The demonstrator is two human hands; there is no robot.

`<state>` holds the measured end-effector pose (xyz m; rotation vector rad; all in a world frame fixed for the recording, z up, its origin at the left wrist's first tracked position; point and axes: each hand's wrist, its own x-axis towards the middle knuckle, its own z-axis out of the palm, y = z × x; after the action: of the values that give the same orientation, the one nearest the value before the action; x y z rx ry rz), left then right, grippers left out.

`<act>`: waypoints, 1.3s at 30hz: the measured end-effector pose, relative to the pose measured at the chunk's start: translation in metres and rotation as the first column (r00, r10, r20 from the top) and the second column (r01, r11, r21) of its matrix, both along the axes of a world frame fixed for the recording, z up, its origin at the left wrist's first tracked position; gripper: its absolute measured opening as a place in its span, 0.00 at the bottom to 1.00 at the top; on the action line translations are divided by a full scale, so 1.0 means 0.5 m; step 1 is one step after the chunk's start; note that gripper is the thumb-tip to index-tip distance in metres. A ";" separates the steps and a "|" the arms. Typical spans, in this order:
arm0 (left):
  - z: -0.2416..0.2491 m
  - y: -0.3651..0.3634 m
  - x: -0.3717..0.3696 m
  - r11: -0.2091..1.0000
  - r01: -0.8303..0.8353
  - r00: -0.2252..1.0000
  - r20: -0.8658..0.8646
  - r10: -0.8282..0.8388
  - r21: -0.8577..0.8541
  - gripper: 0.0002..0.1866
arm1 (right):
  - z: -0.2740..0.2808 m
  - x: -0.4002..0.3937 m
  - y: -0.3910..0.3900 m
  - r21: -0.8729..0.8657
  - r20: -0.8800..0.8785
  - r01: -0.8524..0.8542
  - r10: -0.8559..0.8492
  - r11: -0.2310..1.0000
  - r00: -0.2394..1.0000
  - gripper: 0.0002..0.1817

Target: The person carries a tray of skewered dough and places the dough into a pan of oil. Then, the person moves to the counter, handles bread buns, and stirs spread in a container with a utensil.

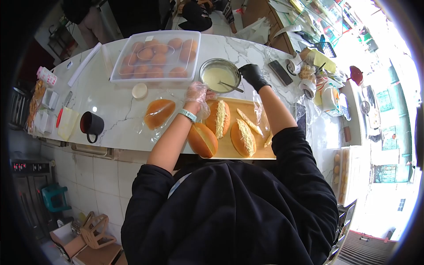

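Observation:
A metal bowl (pixel 202 70) of creamy pale sauce stands at the back of the wooden board, with a spoon (pixel 231 86) resting in it. My left hand (pixel 198 95), in a clear plastic glove, is closed against the bowl's near left side. On the opposite side, my right hand (pixel 253 75) in a black glove grips the rim. Below the bowl lie two split buns filled with pale shreds, one on the left (pixel 219 119) and one on the right (pixel 243 138). A split bun (pixel 202 140) without visible shreds lies beside them.
A lidded plastic box (pixel 154 56) of round buns stands behind a wrapped bun (pixel 159 114). The wooden board (pixel 260 152) also bears pale strips (pixel 250 122). A black mug (pixel 92 125) is at left, a phone (pixel 280 72) at right. Other people are beyond the counter.

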<state>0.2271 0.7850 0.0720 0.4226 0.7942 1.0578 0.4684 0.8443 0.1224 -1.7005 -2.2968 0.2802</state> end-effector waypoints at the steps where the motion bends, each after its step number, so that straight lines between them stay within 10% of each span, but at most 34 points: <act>1: -0.004 0.000 0.000 1.000 -0.005 1.000 -0.002 0.005 -0.004 0.13 | -0.001 0.016 0.002 -0.069 -0.248 0.118 -0.132 0.991 0.960 0.11; 5: 0.002 -0.001 0.000 1.000 -0.002 1.000 0.007 0.002 -0.009 0.12 | 0.037 0.045 -0.013 0.110 -0.393 0.461 -0.387 0.881 0.834 0.13; 8: -0.003 -0.002 -0.002 0.999 0.045 0.999 0.006 -0.045 -0.004 0.12 | -0.029 0.113 -0.035 0.136 0.334 0.157 -0.194 0.978 0.922 0.17; 12: 0.015 -0.002 -0.032 0.982 0.176 0.981 -0.071 -0.181 -0.061 0.15 | 0.035 0.153 -0.052 -0.265 -0.213 0.349 -0.407 0.899 0.888 0.20; 14: 0.056 -0.019 -0.047 0.979 0.162 0.963 -0.197 -0.184 -0.126 0.16 | 0.116 0.123 -0.120 -0.524 -0.785 0.225 -0.569 0.821 0.246 0.22; 16: 0.069 -0.031 -0.072 0.985 0.115 0.984 -0.122 -0.131 -0.129 0.15 | 0.139 0.171 -0.176 -0.426 -0.892 -0.229 -0.449 0.875 -0.057 0.21; 19: 0.063 -0.038 -0.112 0.980 0.164 0.979 -0.100 -0.176 -0.115 0.18 | 0.175 0.189 -0.283 -0.314 -0.892 -0.303 -0.389 0.900 -0.231 0.22; 26: 0.060 -0.071 -0.162 0.964 0.259 0.964 -0.047 -0.262 -0.061 0.22 | 0.263 0.156 -0.671 -0.430 -0.876 0.267 -0.470 0.862 0.108 0.29; 32: 0.053 -0.085 -0.206 0.970 0.239 0.971 0.000 -0.240 0.048 0.20 | -0.005 0.160 -1.053 -0.604 -0.553 0.774 -0.799 0.191 -0.234 0.12; 35: 0.081 -0.106 -0.214 0.981 0.172 0.985 0.002 -0.173 0.086 0.19 | -0.146 0.117 -1.178 -0.398 -0.225 0.912 -0.974 0.103 0.012 0.10; 39: 0.142 -0.217 -0.207 0.969 0.114 0.993 -0.056 -0.104 0.218 0.18 | -0.309 0.172 -1.312 -0.406 -0.298 0.909 -0.926 -0.097 -0.231 0.12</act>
<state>0.1236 0.6767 0.1432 0.6742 0.6865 1.0397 0.5544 0.1885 -0.0323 -2.4003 -0.0520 0.3261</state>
